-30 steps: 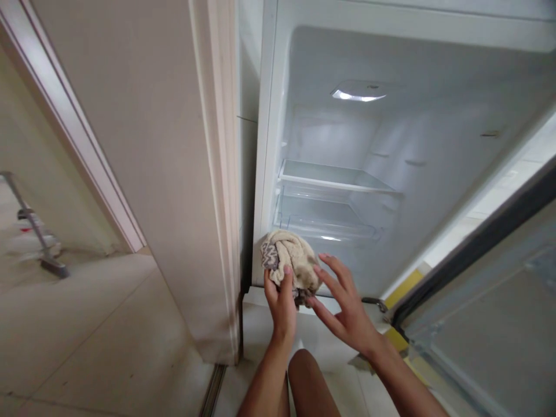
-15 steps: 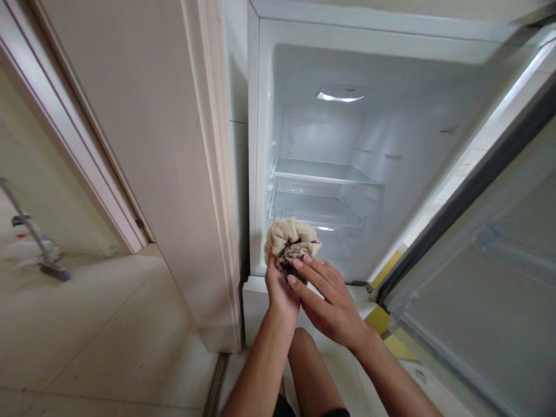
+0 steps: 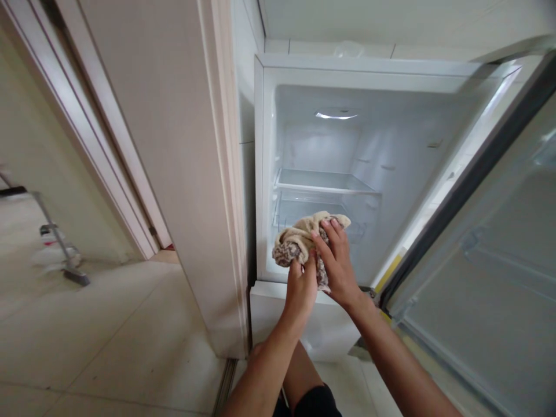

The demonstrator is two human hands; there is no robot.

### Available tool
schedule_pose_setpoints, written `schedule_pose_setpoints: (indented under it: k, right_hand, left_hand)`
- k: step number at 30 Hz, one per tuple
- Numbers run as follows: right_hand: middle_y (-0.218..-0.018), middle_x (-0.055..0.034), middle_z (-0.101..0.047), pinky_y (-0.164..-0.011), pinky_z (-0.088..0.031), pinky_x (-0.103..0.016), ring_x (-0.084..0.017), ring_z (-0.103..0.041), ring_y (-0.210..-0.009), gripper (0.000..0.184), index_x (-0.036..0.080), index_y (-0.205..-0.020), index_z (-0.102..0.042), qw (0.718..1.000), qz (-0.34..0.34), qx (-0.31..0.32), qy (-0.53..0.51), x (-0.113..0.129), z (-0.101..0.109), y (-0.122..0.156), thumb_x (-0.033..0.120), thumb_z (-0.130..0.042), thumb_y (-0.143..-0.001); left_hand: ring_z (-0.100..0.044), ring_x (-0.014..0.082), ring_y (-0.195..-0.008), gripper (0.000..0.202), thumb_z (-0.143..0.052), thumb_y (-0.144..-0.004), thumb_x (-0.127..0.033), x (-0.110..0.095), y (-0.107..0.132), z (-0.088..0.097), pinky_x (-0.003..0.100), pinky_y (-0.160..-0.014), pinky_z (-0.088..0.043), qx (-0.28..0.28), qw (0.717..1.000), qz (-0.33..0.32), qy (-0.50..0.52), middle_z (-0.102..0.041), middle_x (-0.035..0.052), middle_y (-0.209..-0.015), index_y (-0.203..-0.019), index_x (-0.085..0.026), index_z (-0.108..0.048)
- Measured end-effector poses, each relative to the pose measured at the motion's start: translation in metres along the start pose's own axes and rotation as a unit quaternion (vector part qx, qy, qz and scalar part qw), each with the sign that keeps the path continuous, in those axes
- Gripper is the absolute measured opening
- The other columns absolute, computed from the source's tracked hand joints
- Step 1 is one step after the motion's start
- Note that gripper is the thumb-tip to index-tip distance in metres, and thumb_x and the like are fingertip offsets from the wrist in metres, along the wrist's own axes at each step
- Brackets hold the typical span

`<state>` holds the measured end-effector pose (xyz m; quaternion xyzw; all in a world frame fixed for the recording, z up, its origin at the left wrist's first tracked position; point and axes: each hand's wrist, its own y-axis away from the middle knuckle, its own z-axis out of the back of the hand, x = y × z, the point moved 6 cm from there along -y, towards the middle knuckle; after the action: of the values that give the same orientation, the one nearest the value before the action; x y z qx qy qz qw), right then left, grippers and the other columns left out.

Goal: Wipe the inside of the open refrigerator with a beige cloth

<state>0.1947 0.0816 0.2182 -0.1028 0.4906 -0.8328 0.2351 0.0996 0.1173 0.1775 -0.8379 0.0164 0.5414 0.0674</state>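
A crumpled cloth (image 3: 299, 229), cream with a brown-and-white patterned side, is bunched up in front of the open fridge (image 3: 259, 174). My left hand (image 3: 300, 286) pinches it from below, fingers closed on its folds. On its right side my right hand (image 3: 339, 263) grips the cloth, with the fingertips over the top. Behind the cloth, a glass shelf (image 3: 325, 180) and a clear drawer (image 3: 313, 207) show inside the lit fridge; the cloth hides part of the drawer.
To the right the fridge door (image 3: 490, 278) stands wide open. A pale door frame (image 3: 186, 174) rises close on the left. A broom (image 3: 75, 275) and a white plastic bag (image 3: 54, 256) are on the tiled floor beyond it. Below the fridge opening is a white lower front (image 3: 299, 324).
The cloth has been partly unfolded and spread wider, showing more of its patterned side. My right hand has moved from its front to its right edge. The view has tilted upward.
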Motion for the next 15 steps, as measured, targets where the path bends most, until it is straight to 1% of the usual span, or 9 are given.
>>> schedule_pose_setpoints:
  k: [2,4,5,7,9,11,13,15]
  right_hand:
    - [-0.170,-0.0039,-0.023,-0.125,-0.025,-0.061,-0.029,-0.021,-0.157,0.073,0.039,-0.162,-0.023,0.999,-0.017,-0.046,-0.017,-0.007,0.001,-0.002,0.015,-0.051,-0.099]
    - [-0.168,-0.0018,-0.030,-0.125,-0.030,-0.058,-0.027,-0.028,-0.155,0.070,0.043,-0.159,-0.029,0.995,-0.024,-0.084,-0.043,-0.014,0.002,-0.002,0.014,-0.051,-0.099]
    - [-0.167,-0.0013,-0.032,-0.124,-0.032,-0.057,-0.026,-0.031,-0.154,0.068,0.043,-0.157,-0.033,0.993,-0.025,-0.101,-0.061,-0.017,0.004,-0.001,0.014,-0.052,-0.098]
    - [-0.164,-0.0028,-0.038,-0.123,-0.035,-0.056,-0.026,-0.037,-0.151,0.063,0.041,-0.154,-0.041,0.985,-0.038,-0.133,-0.108,-0.026,0.009,0.001,0.016,-0.054,-0.098]
    - [-0.159,-0.0063,-0.046,-0.121,-0.038,-0.055,-0.027,-0.044,-0.146,0.054,0.035,-0.147,-0.052,0.972,-0.068,-0.154,-0.163,-0.036,0.013,0.007,0.021,-0.058,-0.096]
    - [-0.151,-0.0089,-0.054,-0.118,-0.040,-0.055,-0.029,-0.050,-0.141,0.044,0.030,-0.138,-0.061,0.954,-0.114,-0.170,-0.218,-0.049,0.016,0.016,0.028,-0.060,-0.094]
    - [-0.145,-0.0094,-0.061,-0.116,-0.042,-0.054,-0.029,-0.055,-0.136,0.038,0.027,-0.129,-0.066,0.933,-0.166,-0.189,-0.258,-0.063,0.019,0.026,0.035,-0.059,-0.092]
    - [-0.136,-0.0091,-0.066,-0.113,-0.044,-0.051,-0.028,-0.061,-0.128,0.037,0.026,-0.122,-0.069,0.906,-0.248,-0.212,-0.268,-0.082,0.021,0.036,0.037,-0.061,-0.088]
  left_hand:
    - [-0.054,0.0281,-0.138,0.040,-0.060,-0.094,-0.046,-0.014,-0.001,-0.003,0.044,-0.121,-0.035,0.018,0.990,-0.077,-0.117,-0.068,0.0127,-0.137,-0.123,-0.020,-0.068]
    - [-0.050,0.0291,-0.142,0.041,-0.055,-0.096,-0.045,-0.028,0.001,-0.008,0.047,-0.123,-0.032,0.028,0.962,-0.168,-0.214,-0.066,0.0136,-0.139,-0.127,-0.020,-0.067]
    - [-0.048,0.0298,-0.144,0.043,-0.053,-0.097,-0.044,-0.033,0.004,-0.012,0.048,-0.123,-0.031,0.030,0.945,-0.203,-0.253,-0.064,0.0142,-0.141,-0.130,-0.020,-0.066]
    - [-0.047,0.0317,-0.144,0.045,-0.049,-0.099,-0.043,-0.037,0.011,-0.020,0.052,-0.122,-0.032,0.037,0.913,-0.251,-0.320,-0.062,0.0154,-0.144,-0.133,-0.019,-0.064]
    - [-0.051,0.0329,-0.139,0.044,-0.047,-0.100,-0.043,-0.035,0.018,-0.029,0.054,-0.119,-0.036,0.042,0.888,-0.277,-0.366,-0.063,0.0159,-0.141,-0.132,-0.018,-0.064]
    - [-0.055,0.0324,-0.134,0.042,-0.046,-0.101,-0.042,-0.028,0.026,-0.037,0.054,-0.115,-0.041,0.051,0.876,-0.290,-0.382,-0.067,0.0158,-0.135,-0.130,-0.018,-0.064]
    - [-0.059,0.0315,-0.131,0.041,-0.046,-0.101,-0.041,-0.019,0.033,-0.043,0.053,-0.112,-0.046,0.058,0.877,-0.290,-0.380,-0.068,0.0160,-0.133,-0.131,-0.017,-0.062]
    - [-0.063,0.0291,-0.126,0.040,-0.048,-0.101,-0.038,-0.007,0.040,-0.048,0.049,-0.107,-0.051,0.077,0.880,-0.284,-0.373,-0.069,0.0149,-0.131,-0.132,-0.017,-0.060]
